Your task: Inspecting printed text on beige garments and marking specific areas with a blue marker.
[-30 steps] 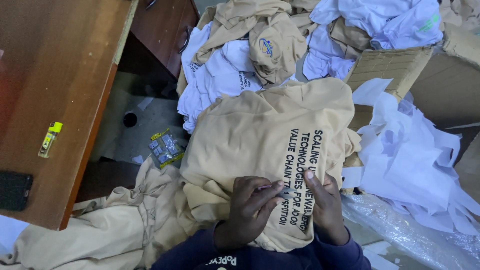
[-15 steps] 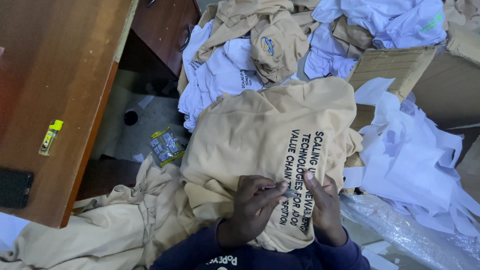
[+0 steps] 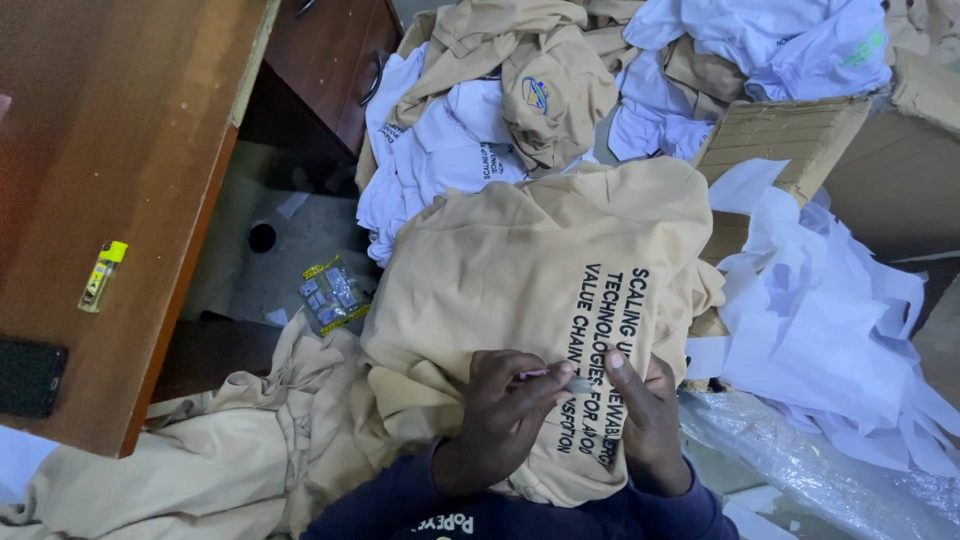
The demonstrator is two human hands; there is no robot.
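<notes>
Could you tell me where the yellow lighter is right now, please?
In the head view, the yellow lighter lies at the left on the wooden desk, near its edge, just above the black phone.
</notes>
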